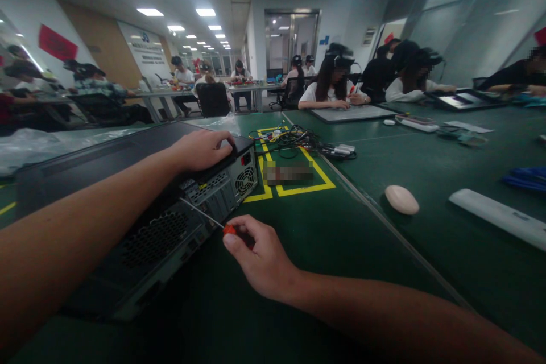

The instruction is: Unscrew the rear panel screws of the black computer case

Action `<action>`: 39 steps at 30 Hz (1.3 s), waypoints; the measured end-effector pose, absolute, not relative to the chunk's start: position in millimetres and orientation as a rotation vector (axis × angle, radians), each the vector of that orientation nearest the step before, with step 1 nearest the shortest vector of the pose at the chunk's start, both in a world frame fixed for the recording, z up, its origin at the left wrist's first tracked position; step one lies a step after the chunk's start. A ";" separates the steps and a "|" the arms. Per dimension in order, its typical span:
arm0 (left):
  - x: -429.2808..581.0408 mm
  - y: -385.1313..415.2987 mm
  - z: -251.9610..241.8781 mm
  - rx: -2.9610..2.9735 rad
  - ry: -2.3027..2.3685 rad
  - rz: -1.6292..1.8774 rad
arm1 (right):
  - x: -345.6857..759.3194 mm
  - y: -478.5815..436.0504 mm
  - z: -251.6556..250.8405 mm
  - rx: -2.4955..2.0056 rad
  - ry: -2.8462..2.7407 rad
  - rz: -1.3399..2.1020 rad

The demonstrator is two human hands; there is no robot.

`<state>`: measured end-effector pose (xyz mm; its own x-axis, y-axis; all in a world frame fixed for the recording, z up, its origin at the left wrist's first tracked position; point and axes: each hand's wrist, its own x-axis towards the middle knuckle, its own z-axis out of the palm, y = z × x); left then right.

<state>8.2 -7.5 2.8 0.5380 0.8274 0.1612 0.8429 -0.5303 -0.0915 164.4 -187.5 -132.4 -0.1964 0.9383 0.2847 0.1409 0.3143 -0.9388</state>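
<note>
A black desktop computer case [98,153] lies on its side at the left, its metal back panel with a round fan grille [245,180] turned towards me. My left hand [202,149] rests on top by the rear edge, fingers bent and holding the case. In my right hand [262,256] is a screwdriver [229,230], its red handle pinched between thumb and fingers. The thin shaft reaches up-left to the back panel near the slot covers [205,186]. Whether its tip touches a screw is too small to tell.
Tangled cables [298,139] lie beyond the case on the green table [341,250], near yellow tape marks [305,190]. A pale computer mouse [401,199] and a long white bar [499,216] sit at the right. People [330,82] work across the table. Clear plastic [63,145] lies behind the case.
</note>
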 end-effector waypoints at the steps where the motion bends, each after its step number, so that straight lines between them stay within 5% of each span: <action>1: 8.4 -7.7 2.9 -2.612 -1.428 -0.151 | 164.1 -187.9 -131.9 -1.028 -1.580 1.033; 39: 10.0 -7.3 2.9 -2.587 -1.437 -0.119 | 162.5 -188.0 -133.2 -1.028 -1.542 1.037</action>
